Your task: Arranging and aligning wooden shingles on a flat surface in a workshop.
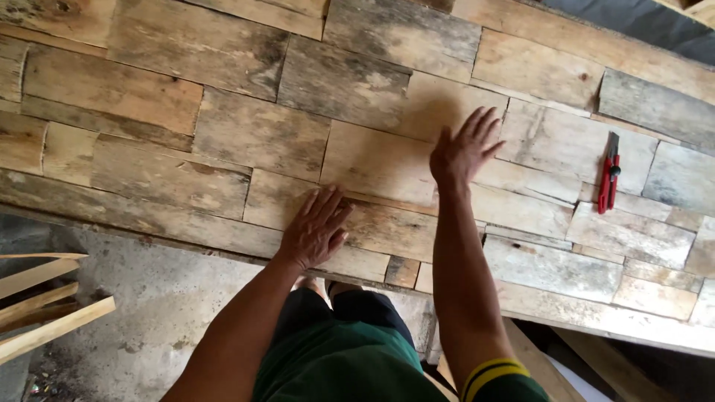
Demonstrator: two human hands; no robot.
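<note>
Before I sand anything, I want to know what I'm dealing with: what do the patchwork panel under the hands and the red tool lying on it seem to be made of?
The patchwork panel of short boards looks like raw, weathered wood: visible grain, knots, grey stains, no varnish. The slim red hand tool looks like plastic or painted metal with a dark metal part; too small to tell.

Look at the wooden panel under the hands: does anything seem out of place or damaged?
Nothing is clearly damaged. The pieced wood panel is weathered and stained, its boards uneven in size. A red tool lies loose on it, right of the right hand.
</note>
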